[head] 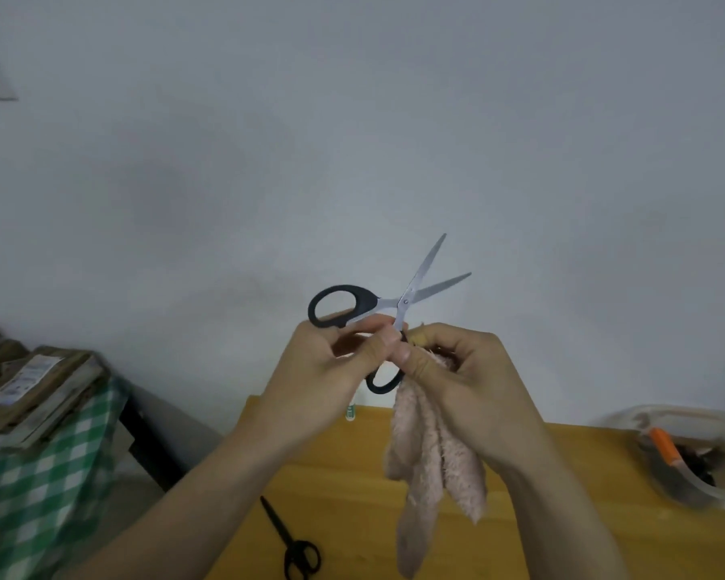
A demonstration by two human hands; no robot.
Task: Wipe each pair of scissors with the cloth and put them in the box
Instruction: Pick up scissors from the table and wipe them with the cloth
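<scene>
Left grip [331,362] pinches the scissors [388,305] near the pivot, blades spread to expose edges; right grip [465,370] clamps the cloth [427,462] beside the lower handle for wiping.

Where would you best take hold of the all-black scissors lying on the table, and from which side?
Probably by the loop handles of the black scissors, coming down from above at the near end. They lie flat on the wooden table, blades closed and pointing away, so the looped end is nearest and keeps fingers off the tips.
</scene>
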